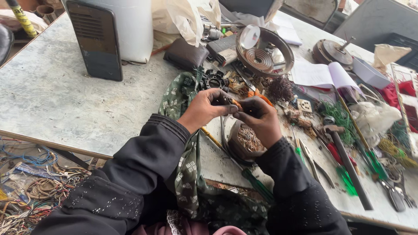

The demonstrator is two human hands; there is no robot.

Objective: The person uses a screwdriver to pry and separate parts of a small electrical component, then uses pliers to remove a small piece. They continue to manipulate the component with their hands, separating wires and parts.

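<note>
Together, both forearms in black sleeves angle in toward the frame's centre above the tabletop [65,104]. The left hand [208,108] and right hand [257,116] meet fingertip to fingertip, each pinching a small orange-tipped part [235,103]. Fingers hide most of it; what it is cannot be made out.

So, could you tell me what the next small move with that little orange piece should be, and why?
Probably lower both hands toward the table before working further: the left hand and right hand pinch the small orange piece together in mid-air above a bowl of copper wire, so it would likely drop in among the scrap.
</note>
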